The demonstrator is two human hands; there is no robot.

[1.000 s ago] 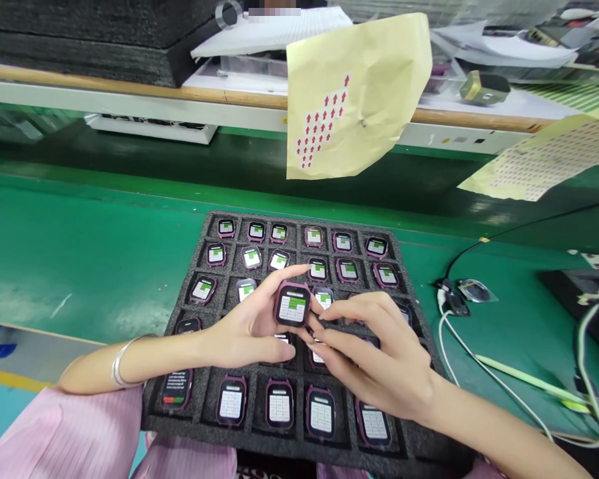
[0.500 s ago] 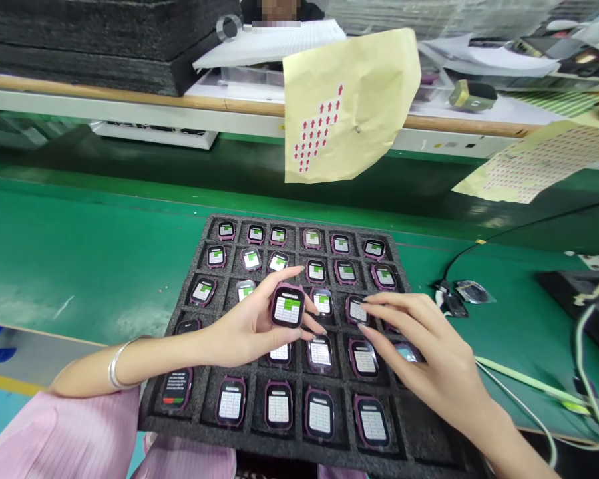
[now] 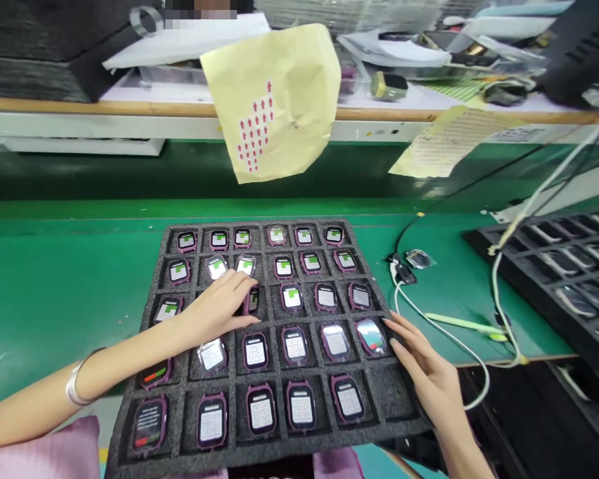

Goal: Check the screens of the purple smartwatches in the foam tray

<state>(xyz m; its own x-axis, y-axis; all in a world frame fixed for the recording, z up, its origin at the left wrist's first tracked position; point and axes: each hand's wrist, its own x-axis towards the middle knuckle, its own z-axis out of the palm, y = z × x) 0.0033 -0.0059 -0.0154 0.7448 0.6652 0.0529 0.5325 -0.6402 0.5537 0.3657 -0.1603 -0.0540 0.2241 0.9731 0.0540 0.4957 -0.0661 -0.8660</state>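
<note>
My left hand (image 3: 224,299) reaches over the middle of a black foam tray (image 3: 262,452). Its thumb and fingers are closed about a purple-framed smartwatch (image 3: 253,301), which is tilted in a third-row compartment and partly hidden by the fingers. At the tray's right edge, my right hand (image 3: 429,366) has its fingers stretched out, with fingertips by the rim. Closest to those fingertips lies a smartwatch with a glossy, reflective screen (image 3: 372,337). Several other lit smartwatches fill the compartments, some showing green blocks and others white grids. The front-right compartment (image 3: 404,392) holds no watch.
Another tray of watches (image 3: 574,266) stands at the right. Cables (image 3: 449,339), a light-green stick (image 3: 462,324) and a small bagged item (image 3: 419,259) lie on the green bench (image 3: 54,266). A yellow sheet (image 3: 279,100) hangs from the shelf edge (image 3: 180,123).
My left hand has lowered the smartwatch from above the tray into a compartment. My right hand has moved from over the watches to the tray's right edge. The view has shifted right.
</note>
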